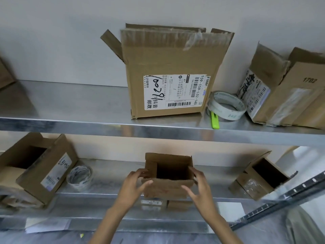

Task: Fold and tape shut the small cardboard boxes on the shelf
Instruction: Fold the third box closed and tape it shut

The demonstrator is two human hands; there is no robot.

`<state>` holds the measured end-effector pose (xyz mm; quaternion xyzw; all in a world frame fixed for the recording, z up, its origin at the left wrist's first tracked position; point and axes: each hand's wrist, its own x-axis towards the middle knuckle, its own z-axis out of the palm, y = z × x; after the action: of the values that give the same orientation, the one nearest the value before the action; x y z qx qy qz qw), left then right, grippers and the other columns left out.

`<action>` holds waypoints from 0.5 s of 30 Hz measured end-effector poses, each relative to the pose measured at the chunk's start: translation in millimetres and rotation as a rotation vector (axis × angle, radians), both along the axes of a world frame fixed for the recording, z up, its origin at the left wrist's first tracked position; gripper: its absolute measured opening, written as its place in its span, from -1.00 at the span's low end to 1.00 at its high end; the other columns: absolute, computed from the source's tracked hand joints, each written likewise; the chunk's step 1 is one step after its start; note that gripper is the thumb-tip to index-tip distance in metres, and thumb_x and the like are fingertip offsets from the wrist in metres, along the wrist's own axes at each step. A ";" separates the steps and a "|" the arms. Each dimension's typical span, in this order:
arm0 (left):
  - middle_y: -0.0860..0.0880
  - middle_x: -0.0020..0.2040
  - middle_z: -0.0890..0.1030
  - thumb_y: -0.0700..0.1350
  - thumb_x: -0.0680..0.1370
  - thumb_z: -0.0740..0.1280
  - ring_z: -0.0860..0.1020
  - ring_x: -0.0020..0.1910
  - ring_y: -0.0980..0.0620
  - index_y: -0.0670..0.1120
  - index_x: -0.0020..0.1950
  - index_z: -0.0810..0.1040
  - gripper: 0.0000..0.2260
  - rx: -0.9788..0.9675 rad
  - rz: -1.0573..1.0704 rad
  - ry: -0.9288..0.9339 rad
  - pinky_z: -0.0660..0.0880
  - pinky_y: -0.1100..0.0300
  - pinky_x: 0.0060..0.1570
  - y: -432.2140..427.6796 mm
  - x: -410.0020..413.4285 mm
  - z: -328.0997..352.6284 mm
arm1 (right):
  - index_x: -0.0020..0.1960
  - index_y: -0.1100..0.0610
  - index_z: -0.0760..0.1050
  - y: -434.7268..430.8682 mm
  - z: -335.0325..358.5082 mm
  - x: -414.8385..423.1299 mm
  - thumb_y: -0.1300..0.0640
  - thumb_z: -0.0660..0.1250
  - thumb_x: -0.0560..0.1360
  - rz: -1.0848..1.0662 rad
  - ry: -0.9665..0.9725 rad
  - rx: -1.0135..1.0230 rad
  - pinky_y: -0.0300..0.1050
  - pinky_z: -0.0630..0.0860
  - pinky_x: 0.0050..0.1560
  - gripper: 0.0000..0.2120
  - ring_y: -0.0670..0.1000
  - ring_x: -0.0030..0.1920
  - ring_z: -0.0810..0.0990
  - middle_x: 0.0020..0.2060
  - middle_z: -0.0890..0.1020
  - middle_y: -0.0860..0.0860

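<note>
At lower centre, the small brown cardboard box [167, 186] stands on the lower metal shelf [114, 170], top flaps unfolded and untaped. The left hand [135, 182] grips its left corner. The right hand [199, 188] is spread against its right side. Folding seems barely begun.

Big box [173, 71] label: "159-159-L02-140"; right box [288, 88]: "1702".
</note>
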<state>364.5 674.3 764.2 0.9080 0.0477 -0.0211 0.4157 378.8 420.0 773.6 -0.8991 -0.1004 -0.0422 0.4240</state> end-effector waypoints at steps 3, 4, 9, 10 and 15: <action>-0.03 0.16 0.52 0.24 0.48 0.25 0.49 0.15 0.02 0.03 0.32 0.42 -0.52 -0.009 0.097 0.009 0.48 0.18 0.11 -8.8 6.6 -4.2 | 0.43 -0.18 0.10 -3.6 -0.1 7.1 0.05 0.42 0.45 -0.009 0.007 -0.048 -0.27 0.26 0.28 -0.31 -0.16 0.28 0.35 0.28 0.37 -0.17; -0.05 0.15 0.49 0.19 0.51 0.25 0.48 0.13 0.00 0.04 0.32 0.41 -0.57 0.004 0.108 0.009 0.47 0.19 0.08 -13.4 7.7 -4.2 | 0.46 -0.12 0.14 -5.5 1.9 9.4 0.07 0.42 0.46 0.001 -0.011 -0.085 -0.26 0.29 0.26 -0.31 -0.12 0.27 0.40 0.27 0.42 -0.12; -0.04 0.20 0.36 0.20 0.49 0.30 0.43 0.16 0.02 0.09 0.36 0.35 -0.52 -0.017 0.081 0.052 0.43 0.21 0.15 -20.7 8.8 -6.3 | 0.35 0.11 0.46 -15.4 0.9 19.4 0.09 0.46 0.42 0.043 -0.141 -0.235 -0.14 0.44 0.16 -0.48 0.08 0.13 0.58 0.12 0.62 0.10; -0.03 0.20 0.34 0.21 0.47 0.32 0.41 0.17 0.01 0.10 0.36 0.34 -0.50 -0.019 0.067 0.066 0.42 0.20 0.17 -20.4 9.9 -6.3 | 0.29 0.11 0.51 -15.2 -0.8 21.3 0.10 0.45 0.43 0.053 -0.151 -0.244 -0.12 0.47 0.15 -0.56 0.07 0.11 0.59 0.10 0.63 0.08; 0.01 0.11 0.36 0.18 0.50 0.31 0.39 0.15 0.02 0.15 0.25 0.36 -0.64 -0.049 0.002 0.075 0.42 0.23 0.15 -16.8 16.1 -5.1 | 0.24 0.12 0.51 -10.3 -2.3 22.0 0.11 0.28 0.57 0.124 0.016 -0.211 -0.60 0.20 0.09 -0.74 -0.10 0.18 0.48 0.13 0.50 -0.12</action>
<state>380.6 657.5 759.0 0.8961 0.0639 -0.0560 0.4357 400.8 409.7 771.3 -0.9312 -0.1562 0.0020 0.3294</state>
